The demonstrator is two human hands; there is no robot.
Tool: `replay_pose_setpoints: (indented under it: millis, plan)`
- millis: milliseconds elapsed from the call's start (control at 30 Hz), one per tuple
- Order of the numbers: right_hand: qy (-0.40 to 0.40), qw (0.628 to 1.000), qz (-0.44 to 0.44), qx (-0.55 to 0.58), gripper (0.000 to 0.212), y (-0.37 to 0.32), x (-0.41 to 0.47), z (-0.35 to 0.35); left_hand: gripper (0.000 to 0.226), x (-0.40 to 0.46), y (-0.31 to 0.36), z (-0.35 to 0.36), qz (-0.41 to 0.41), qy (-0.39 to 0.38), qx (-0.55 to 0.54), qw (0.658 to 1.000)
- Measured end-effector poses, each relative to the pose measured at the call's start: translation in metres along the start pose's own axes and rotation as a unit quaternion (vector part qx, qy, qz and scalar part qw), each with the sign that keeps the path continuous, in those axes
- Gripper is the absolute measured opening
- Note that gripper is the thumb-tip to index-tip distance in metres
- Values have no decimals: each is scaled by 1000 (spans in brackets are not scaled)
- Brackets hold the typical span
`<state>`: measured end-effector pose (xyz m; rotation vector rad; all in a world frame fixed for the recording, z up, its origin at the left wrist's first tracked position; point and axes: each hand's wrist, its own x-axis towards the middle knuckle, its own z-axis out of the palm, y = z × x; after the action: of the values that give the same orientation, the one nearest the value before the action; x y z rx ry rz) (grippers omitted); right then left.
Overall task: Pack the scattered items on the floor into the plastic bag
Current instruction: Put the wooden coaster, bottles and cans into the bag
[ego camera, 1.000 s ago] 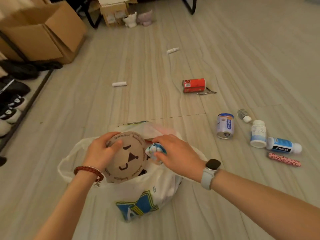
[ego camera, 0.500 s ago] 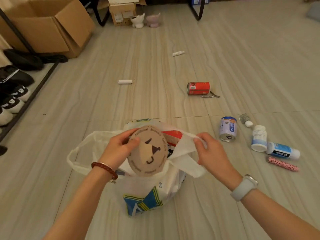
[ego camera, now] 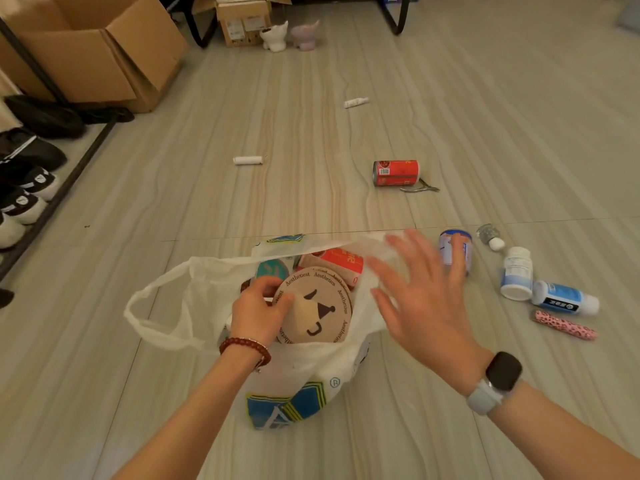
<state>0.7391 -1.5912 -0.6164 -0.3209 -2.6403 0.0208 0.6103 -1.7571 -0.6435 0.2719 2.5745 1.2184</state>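
One red can [ego camera: 396, 172] lying sideways, left-right.

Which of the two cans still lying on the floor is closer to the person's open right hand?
The blue and white can, lying just beyond the right hand, whose fingers partly cover it. The red can lies farther up the floor, beside metal clippers.

I read "Aesthetics" printed several times around the rim of the round tan disc [ego camera: 313, 311] in the plastic bag [ego camera: 304, 372]. A small ® mark sits on the bag's white front, just above its blue and yellow print. The red can [ego camera: 396, 172] on the floor carries a barcode, its digits too small to read. Lettering on the white bottles [ego camera: 516, 273] is illegible to me.
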Motion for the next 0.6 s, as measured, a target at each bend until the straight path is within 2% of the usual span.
replay_pose_setpoints:
  millis: [33,100,167,200,233,333,467,533,600]
  plan:
    - [-6,998,-61,-6,37,-4,-10,4,24,0,0,0,5,4,5,1000]
    - [-71,986,-150,-31,46,-12,-27,14,28,0,0,1,13,10,11,1000]
    - [-157,970,-169,-72,64,-10,-35,26,32,-2,2,2,17,18,7,1000]
    - [-177,967,-165,-80,66,-6,-36,32,31,-2,2,2,21,21,5,1000]
    - [-176,968,-162,-75,59,-1,-37,36,30,-3,2,1,28,22,3,999]
    - [-95,979,-178,-21,24,13,-39,40,25,-6,2,1,53,28,4,998]
    - [27,976,-205,61,19,9,-41,31,20,-9,-1,5,138,52,39,988]
    - [64,971,-217,73,18,3,-39,24,23,-12,-3,10,185,10,93,978]
    - [77,970,-221,66,16,2,-38,22,38,-15,-8,16,194,-73,183,961]
